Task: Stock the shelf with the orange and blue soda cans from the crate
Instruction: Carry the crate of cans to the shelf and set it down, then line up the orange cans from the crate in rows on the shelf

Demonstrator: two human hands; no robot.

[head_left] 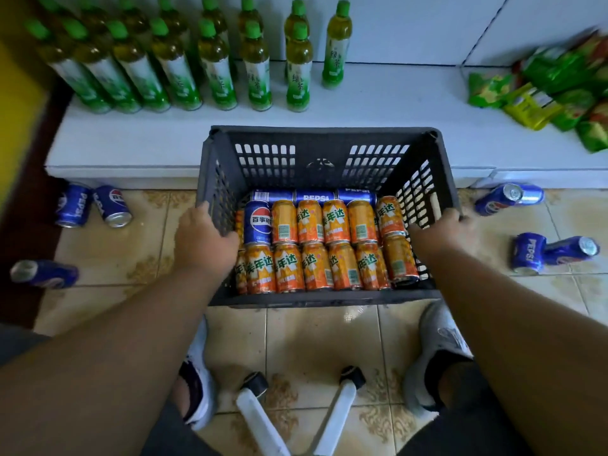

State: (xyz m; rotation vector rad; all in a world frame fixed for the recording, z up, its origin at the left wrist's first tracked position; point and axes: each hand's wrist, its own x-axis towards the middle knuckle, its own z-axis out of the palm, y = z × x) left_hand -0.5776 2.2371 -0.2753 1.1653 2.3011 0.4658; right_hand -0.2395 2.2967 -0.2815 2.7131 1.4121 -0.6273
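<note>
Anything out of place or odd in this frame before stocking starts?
Yes. Blue soda cans lie loose on the floor tiles on both sides of the crate: three at left, four at right, tipped on their sides. Both hands, left hand and right hand, grip the crate's side walls.

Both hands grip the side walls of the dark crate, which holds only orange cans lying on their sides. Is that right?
Not quite. The head view shows the crate also holds blue cans among the orange cans. The rest stands: the left hand and right hand grip its side walls.
</note>
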